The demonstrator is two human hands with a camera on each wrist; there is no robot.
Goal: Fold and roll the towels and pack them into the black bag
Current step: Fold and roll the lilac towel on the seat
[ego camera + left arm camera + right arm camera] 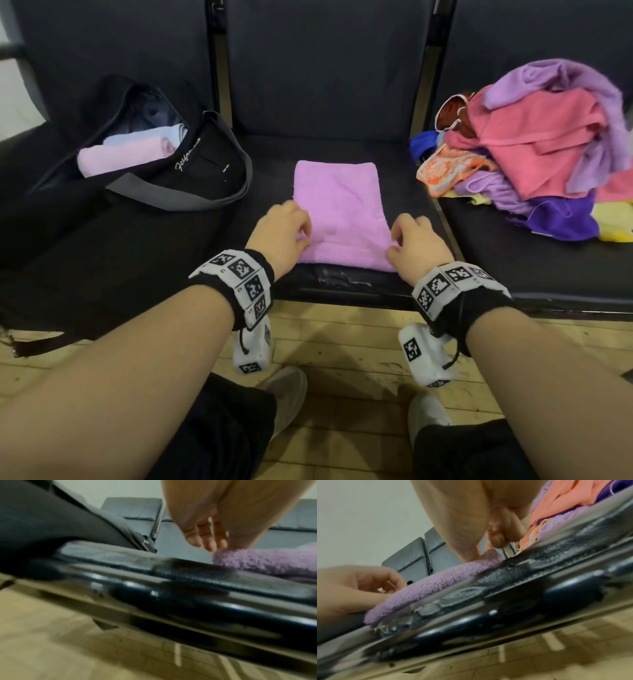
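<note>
We could not see the fingertips of the left hand (281, 230) or the right hand (418, 242) from the head view, since knuckles covered them where they met the pink towel (340, 212). Both wrist views were smeared with blur. The black bag (191, 161) hid most of its rolled towels (126, 156), perhaps two. The towel pile (534, 150) ran off the right edge.

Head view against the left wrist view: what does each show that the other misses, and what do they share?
Only the head view shows the black bag's opening with rolled towels inside, the loose towel pile, and the right hand. Only the left wrist view shows the left hand's fingertips from below, touching the towel's edge. Both show the folded pink towel and the left hand.
</note>
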